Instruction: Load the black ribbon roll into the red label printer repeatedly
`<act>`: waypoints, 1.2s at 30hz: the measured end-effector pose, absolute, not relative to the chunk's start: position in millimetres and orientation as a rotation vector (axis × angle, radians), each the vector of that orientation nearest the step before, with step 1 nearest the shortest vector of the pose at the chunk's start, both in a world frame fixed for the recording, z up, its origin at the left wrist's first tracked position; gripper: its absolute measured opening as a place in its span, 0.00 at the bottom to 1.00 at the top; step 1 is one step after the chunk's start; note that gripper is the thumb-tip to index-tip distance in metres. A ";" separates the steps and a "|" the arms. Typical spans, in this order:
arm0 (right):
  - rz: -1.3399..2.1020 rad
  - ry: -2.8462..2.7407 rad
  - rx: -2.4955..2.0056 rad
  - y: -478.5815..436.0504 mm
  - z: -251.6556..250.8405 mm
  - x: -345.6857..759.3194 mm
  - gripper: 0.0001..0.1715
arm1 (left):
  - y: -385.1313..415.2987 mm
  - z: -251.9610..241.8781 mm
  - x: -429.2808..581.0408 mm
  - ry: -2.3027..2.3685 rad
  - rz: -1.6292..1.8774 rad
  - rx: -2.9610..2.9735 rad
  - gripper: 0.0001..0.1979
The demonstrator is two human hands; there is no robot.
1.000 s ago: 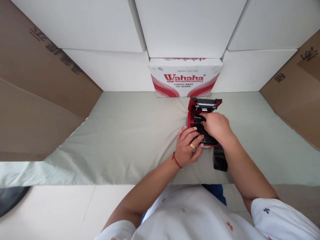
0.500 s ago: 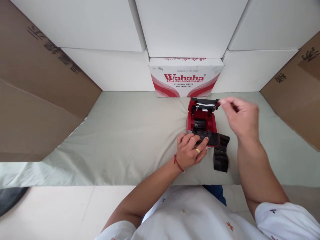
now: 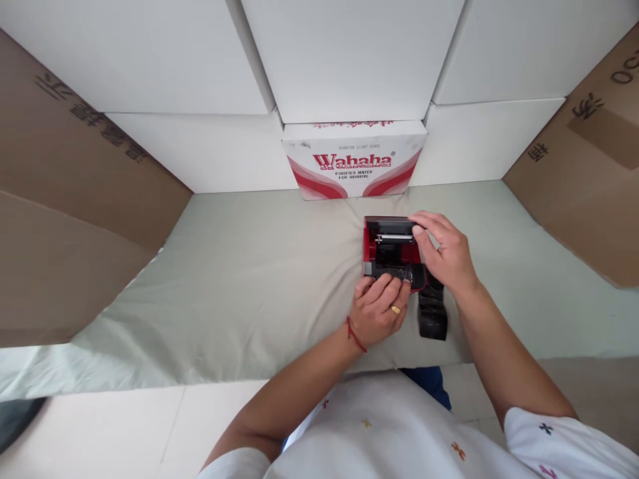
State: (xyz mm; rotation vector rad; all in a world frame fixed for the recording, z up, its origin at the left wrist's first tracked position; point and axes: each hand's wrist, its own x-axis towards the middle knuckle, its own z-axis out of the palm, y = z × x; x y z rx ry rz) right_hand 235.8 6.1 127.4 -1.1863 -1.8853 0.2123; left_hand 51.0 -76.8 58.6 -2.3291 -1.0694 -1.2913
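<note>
Boxes (image 3: 352, 60) stand at the back of the surface (image 3: 249, 266), a Wahaha carton (image 3: 354, 159) before them, just beyond the red device (image 3: 368, 249). My right grip (image 3: 444, 253) grasps its open lid (image 3: 387, 224) by the corner; my left grip (image 3: 377, 306) presses its front, though I cannot tell if those fingers pinch the black strip (image 3: 432, 319).

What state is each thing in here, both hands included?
Red device: open
Lid: raised, not closed
Black strip: creased, its loose length lying on the cloth
Left hand: fingers bent, on the device's near part
Right hand: thumb and fingers at the lid's edge
Wahaha box: standing upright
Cloth: spread out, wrinkled
</note>
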 end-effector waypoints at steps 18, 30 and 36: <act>0.037 -2.156 -1.072 -46.7 117.1 246.8 0.15 | -88.0 58.5 60.0 -1.256 -1.177 -2.221 0.18; -0.042 -2.675 -1.319 -35.5 154.6 237.6 0.25 | -86.4 60.7 60.8 -1.239 -1.235 -2.240 0.16; 0.008 -2.767 -1.383 -27.7 163.6 229.2 0.15 | -85.7 61.2 60.6 -1.230 -1.253 -2.251 0.18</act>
